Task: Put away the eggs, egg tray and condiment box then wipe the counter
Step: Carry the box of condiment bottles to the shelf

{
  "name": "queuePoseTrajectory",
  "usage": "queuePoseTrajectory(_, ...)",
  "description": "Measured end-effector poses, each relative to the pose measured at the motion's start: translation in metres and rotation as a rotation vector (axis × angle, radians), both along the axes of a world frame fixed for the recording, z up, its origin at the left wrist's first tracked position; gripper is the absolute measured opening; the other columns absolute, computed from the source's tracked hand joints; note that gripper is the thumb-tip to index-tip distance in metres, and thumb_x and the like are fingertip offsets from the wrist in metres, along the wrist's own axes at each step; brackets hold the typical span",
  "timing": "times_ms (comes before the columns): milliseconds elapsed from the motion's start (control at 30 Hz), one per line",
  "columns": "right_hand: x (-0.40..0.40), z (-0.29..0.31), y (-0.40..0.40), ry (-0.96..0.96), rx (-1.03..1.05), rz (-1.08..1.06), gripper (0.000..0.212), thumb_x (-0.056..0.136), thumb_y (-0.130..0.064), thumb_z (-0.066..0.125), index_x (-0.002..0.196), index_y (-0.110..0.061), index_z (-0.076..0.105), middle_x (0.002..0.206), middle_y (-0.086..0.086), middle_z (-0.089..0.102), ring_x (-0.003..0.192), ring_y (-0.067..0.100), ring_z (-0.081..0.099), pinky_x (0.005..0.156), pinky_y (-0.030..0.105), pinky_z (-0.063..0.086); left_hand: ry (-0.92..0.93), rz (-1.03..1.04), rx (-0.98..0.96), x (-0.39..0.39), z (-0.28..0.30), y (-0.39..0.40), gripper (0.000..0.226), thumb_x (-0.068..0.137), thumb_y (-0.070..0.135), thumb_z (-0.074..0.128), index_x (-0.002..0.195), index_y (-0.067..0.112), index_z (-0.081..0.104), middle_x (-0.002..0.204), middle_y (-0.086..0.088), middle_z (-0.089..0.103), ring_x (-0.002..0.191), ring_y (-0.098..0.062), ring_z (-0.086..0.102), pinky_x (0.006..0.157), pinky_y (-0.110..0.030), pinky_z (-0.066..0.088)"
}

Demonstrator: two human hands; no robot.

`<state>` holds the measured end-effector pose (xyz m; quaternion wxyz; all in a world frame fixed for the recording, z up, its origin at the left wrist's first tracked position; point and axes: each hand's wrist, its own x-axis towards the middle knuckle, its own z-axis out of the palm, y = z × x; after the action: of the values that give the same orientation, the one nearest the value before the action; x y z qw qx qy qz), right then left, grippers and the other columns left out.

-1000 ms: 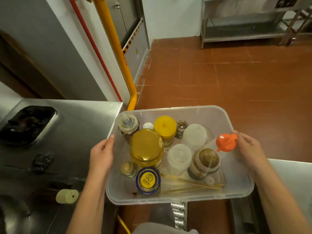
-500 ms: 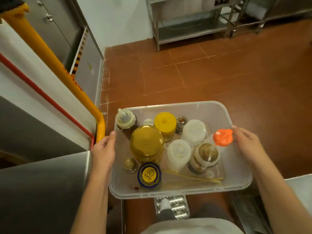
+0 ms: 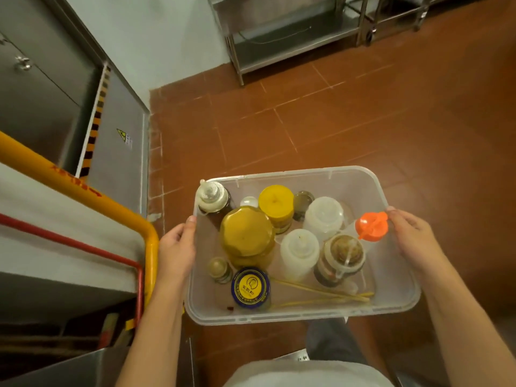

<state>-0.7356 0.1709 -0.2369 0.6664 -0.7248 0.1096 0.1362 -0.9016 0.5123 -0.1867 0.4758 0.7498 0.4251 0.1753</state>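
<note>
I carry the clear plastic condiment box [image 3: 391, 289] in the air above the red tiled floor. My left hand [image 3: 176, 250] grips its left rim and my right hand [image 3: 413, 238] grips its right rim. Inside stand several jars and bottles: a large yellow-lidded jar [image 3: 247, 236], a smaller yellow-capped jar [image 3: 276, 201], two white squeeze bottles [image 3: 299, 248], an orange-capped bottle [image 3: 372, 226], a blue-lidded tin [image 3: 250, 287] and a brown jar [image 3: 344, 254]. Thin yellow sticks [image 3: 321, 294] lie on the box floor. No eggs or egg tray are in view.
A yellow pipe [image 3: 83, 191] and a red pipe [image 3: 69, 243] run along the left, bending down beside my left hand. A steel cabinet [image 3: 117, 141] with hazard tape stands at the left. Steel shelving [image 3: 293, 37] stands at the back. A counter corner [image 3: 69, 367] shows at bottom left.
I have turned and stepped away from the steel counter with the box held in both hands; the counter has slid out of view and more floor and shelving appear ahead.
</note>
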Motion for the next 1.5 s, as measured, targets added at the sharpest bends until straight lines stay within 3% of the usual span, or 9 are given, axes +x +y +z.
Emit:
queuePoseTrajectory(133, 0.076, 0.004, 0.000, 0.005, 0.011, 0.038, 0.025, 0.096, -0.025, 0.059, 0.085, -0.008, 0.073, 0.082, -0.002, 0.065, 0.085, 0.015, 0.056, 0.083, 0.036, 0.042, -0.015, 0.022, -0.013, 0.064, 0.003, 0.001, 0.052, 0.101, 0.042, 0.050, 0.082, -0.005, 0.059, 0.063, -0.006, 0.040, 0.064, -0.023, 0.039, 0.056, -0.032, 0.031)
queuePoseTrajectory(433, 0.205, 0.014, -0.008, -0.061, 0.000, -0.017, 0.037, 0.098, -0.023, 0.057, 0.090, 0.013, 0.059, 0.063, -0.005, 0.050, 0.049, -0.001, 0.042, 0.051, 0.015, 0.036, -0.056, -0.025, -0.001, 0.209, 0.009, 0.017, 0.034, 0.098, 0.048, 0.054, 0.073, 0.026, 0.059, 0.072, 0.001, 0.051, 0.067, -0.012, 0.044, 0.063, -0.032, 0.035)
queuePoseTrajectory(767, 0.338, 0.019, -0.030, -0.004, -0.063, -0.303, 0.035, 0.099, -0.024, 0.056, 0.066, -0.019, 0.066, 0.052, -0.023, 0.057, 0.043, -0.010, 0.047, 0.042, 0.005, 0.033, -0.081, -0.274, -0.092, 0.441, -0.023, 0.021, 0.046, 0.086, 0.064, 0.053, 0.061, 0.026, 0.051, 0.056, 0.008, 0.035, 0.054, -0.012, 0.030, 0.057, -0.033, 0.023)
queuePoseTrajectory(933, 0.387, 0.030, -0.039, 0.039, -0.058, -0.490, 0.019, 0.099, -0.026, 0.055, 0.098, -0.019, 0.073, 0.107, 0.000, 0.066, 0.085, 0.007, 0.060, 0.069, 0.022, 0.044, -0.089, -0.486, -0.053, 0.568, -0.016, 0.011, 0.050, 0.095, 0.054, 0.052, 0.062, 0.016, 0.053, 0.058, 0.005, 0.038, 0.057, -0.012, 0.034, 0.057, -0.033, 0.024)
queuePoseTrajectory(1133, 0.427, 0.044, -0.067, 0.044, -0.164, -0.618, 0.047, 0.101, -0.032, 0.051, 0.113, 0.012, 0.059, 0.096, 0.032, 0.063, 0.070, 0.022, 0.053, 0.052, 0.025, 0.041, -0.065, -0.658, -0.044, 0.673, -0.003, -0.028, 0.058, 0.098, 0.051, 0.050, 0.072, -0.001, 0.048, 0.072, -0.007, 0.038, 0.066, -0.020, 0.032, 0.060, -0.034, 0.023)
queuePoseTrajectory(1267, 0.463, 0.045, -0.094, 0.052, -0.165, -0.690, 0.043, 0.100, -0.032, 0.053, 0.115, 0.008, 0.060, 0.121, 0.031, 0.057, 0.115, 0.041, 0.045, 0.064, 0.038, 0.047, -0.054, -0.710, -0.060, 0.732, -0.007, -0.065, 0.053, 0.099, 0.048, 0.051, 0.077, 0.000, 0.058, 0.076, -0.005, 0.043, 0.069, -0.018, 0.036, 0.059, -0.034, 0.025)
queuePoseTrajectory(1333, 0.483, 0.042, -0.110, 0.058, -0.147, -0.724, 0.043, 0.099, -0.031, 0.054, 0.117, 0.008, 0.059, 0.123, 0.032, 0.055, 0.090, 0.038, 0.065, 0.067, 0.039, 0.048, -0.042, -0.741, -0.033, 0.761, -0.009, -0.086, 0.053, 0.099, 0.050, 0.051, 0.078, 0.002, 0.059, 0.079, -0.004, 0.045, 0.070, -0.017, 0.038, 0.058, -0.033, 0.026)
queuePoseTrajectory(1400, 0.507, 0.035, -0.131, 0.065, -0.120, -0.758, 0.042, 0.099, -0.030, 0.055, 0.119, 0.006, 0.060, 0.125, 0.031, 0.056, 0.108, 0.046, 0.060, 0.073, 0.037, 0.047, -0.043, -0.773, -0.024, 0.790, -0.011, -0.107, 0.059, 0.099, 0.050, 0.050, 0.079, -0.005, 0.057, 0.078, -0.005, 0.045, 0.069, -0.017, 0.037, 0.058, -0.033, 0.026)
queuePoseTrajectory(1500, 0.549, 0.028, -0.165, 0.078, -0.076, -0.781, 0.027, 0.098, -0.029, 0.057, 0.105, -0.008, 0.072, 0.107, 0.010, 0.071, 0.076, 0.018, 0.059, 0.062, 0.028, 0.039, -0.043, -0.790, -0.007, 0.835, -0.008, -0.141, 0.045, 0.099, 0.050, 0.050, 0.079, 0.010, 0.059, 0.080, -0.004, 0.046, 0.073, -0.017, 0.040, 0.059, -0.032, 0.028)
